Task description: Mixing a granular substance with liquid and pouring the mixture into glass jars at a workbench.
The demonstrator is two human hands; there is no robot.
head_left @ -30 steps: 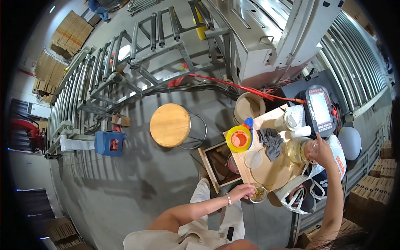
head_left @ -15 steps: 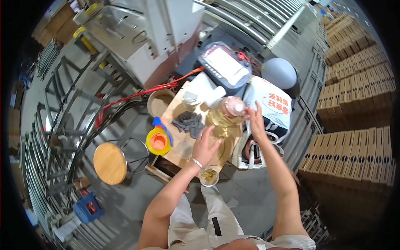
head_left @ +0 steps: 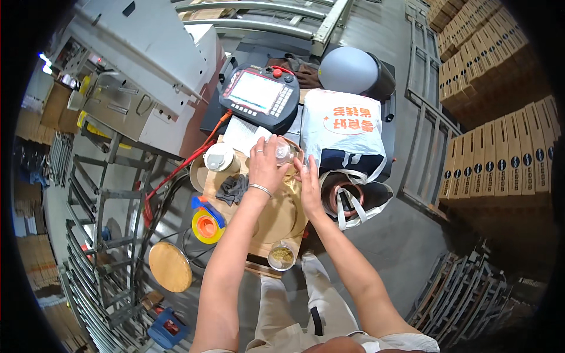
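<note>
My left hand [head_left: 268, 165], a bracelet at its wrist, curls round the upper part of a clear plastic bottle [head_left: 285, 152] on the wooden table [head_left: 268, 206]. Most of the bottle's body is hidden behind my hands. Close by on the right, my right hand [head_left: 311, 185] has its fingers drawn together beside the bottle top. A small whitish spot shows at those fingertips, too small to name. Left of my left hand are a dark grey cloth [head_left: 232, 189] and a white-lidded cup [head_left: 219, 157]. At the near edge a small cup [head_left: 282, 256] contains yellowish bits.
A handheld control pad with a screen [head_left: 259, 97] lies at the back. A white plastic bag [head_left: 342, 120] and an open tote bag [head_left: 359, 203] are at the right. A yellow tape roll [head_left: 207, 226] and a round wooden stool [head_left: 170, 267] are left; stacked cartons [head_left: 500, 159] stand far right.
The view has swung, so the table sits differently in it. My left hand has gone from over the table to the bottle's top. The white cap seen on the bottle no longer shows there.
</note>
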